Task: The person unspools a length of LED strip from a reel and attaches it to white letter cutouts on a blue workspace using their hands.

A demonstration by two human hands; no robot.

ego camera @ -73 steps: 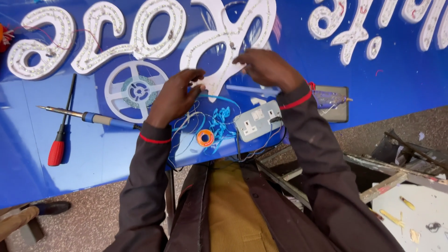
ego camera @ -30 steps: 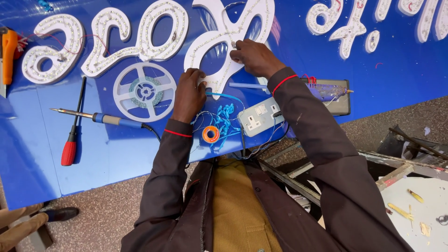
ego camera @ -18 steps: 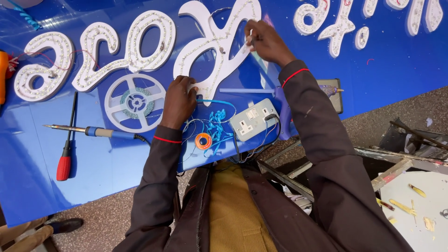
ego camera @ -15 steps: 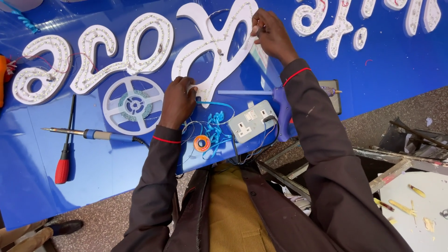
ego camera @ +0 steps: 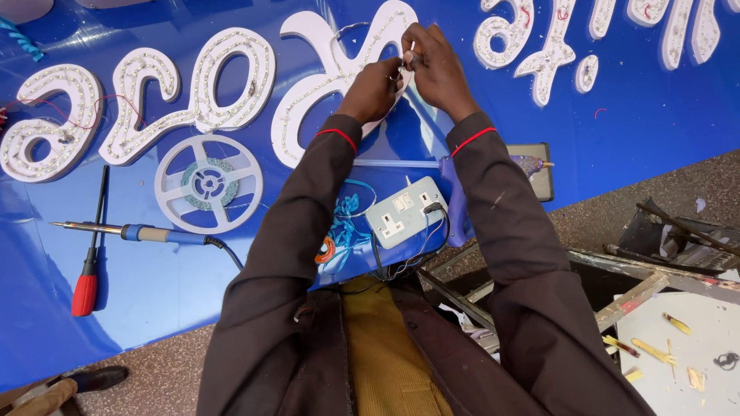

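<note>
Left hand (ego camera: pixel 374 86) and right hand (ego camera: pixel 433 63): fingertips pinched together on wiring at white LED letter (ego camera: pixel 324 77) | Risk: tugging may tear tiny leads; soldering iron (ego camera: pixel 139 231) lies nearby.

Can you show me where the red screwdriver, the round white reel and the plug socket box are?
Red-handled screwdriver (ego camera: pixel 85 293), head view, on its red handle.
Round white plastic reel (ego camera: pixel 209 184), head view, on its hub in the middle.
Grey double plug socket box (ego camera: pixel 406 213), head view, on its front face.
</note>
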